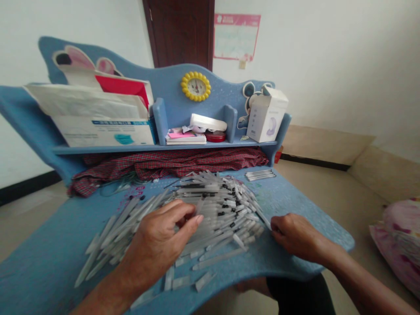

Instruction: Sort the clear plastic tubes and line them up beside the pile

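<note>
My left hand [164, 229] is over the pile, fingers curled and thumb bent toward them. A small translucent piece, seemingly a pen cap [200, 203], shows at its fingertips. At the pile's right edge, my right hand [292, 232] is closed on the near end of a slim pen [264, 219]. Between the hands lies a heap of translucent pen parts [210, 210], some with black tips. Longer clear barrels [108, 236] spread out left of my left hand, partly hidden by it. Several loose clear caps [182, 282] lie near the front edge.
The blue desk [315, 210] has a curved front edge. Several pens [260, 175] lie in a row at the back right. A checked cloth [183, 162] is bunched under the shelf, which holds a mask box [111, 133], a white box [267, 116] and papers [185, 139].
</note>
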{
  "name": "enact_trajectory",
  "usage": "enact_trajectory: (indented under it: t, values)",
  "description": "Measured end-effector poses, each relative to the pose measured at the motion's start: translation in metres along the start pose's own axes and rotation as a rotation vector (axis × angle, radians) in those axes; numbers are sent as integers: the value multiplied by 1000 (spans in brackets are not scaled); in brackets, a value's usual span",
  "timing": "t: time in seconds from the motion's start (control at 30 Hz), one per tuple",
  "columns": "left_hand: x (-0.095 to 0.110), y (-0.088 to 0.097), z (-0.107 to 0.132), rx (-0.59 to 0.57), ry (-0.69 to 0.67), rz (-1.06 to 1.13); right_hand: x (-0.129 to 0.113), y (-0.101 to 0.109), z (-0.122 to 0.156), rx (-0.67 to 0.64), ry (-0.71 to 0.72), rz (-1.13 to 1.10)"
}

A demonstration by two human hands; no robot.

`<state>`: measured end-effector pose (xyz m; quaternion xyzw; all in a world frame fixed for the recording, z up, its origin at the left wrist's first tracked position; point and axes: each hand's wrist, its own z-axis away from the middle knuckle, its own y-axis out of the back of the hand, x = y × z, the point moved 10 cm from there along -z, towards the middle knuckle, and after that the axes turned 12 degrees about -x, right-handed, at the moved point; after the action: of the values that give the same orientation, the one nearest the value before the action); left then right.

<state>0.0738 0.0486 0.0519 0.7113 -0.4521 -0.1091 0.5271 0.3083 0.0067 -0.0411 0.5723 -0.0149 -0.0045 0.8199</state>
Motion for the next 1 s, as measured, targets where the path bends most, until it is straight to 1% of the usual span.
enact_trajectory:
  t: [0.1, 0.37, 0.5, 0.63, 0.83, 1.0]
  values:
    - [-3, 1, -1, 0, 29, 35, 0, 0, 2, -10, -10, 11]
    - [-11, 2, -2, 2, 128, 146, -4, 5, 6, 79, 31, -33]
    - [-21, -1, -2, -27, 192, 210, -3, 3, 2, 87, 9, 7]
    - [-29, -3, 0, -30, 258, 296, -7, 3, 3, 106, 48, 11]
    - [-35, -4, 1, -31, 331, 425, -22, 4, 5, 44, 139, 11]
    - [-38, -6, 0, -43, 364, 559, -29, 4, 2, -13, 160, 94]
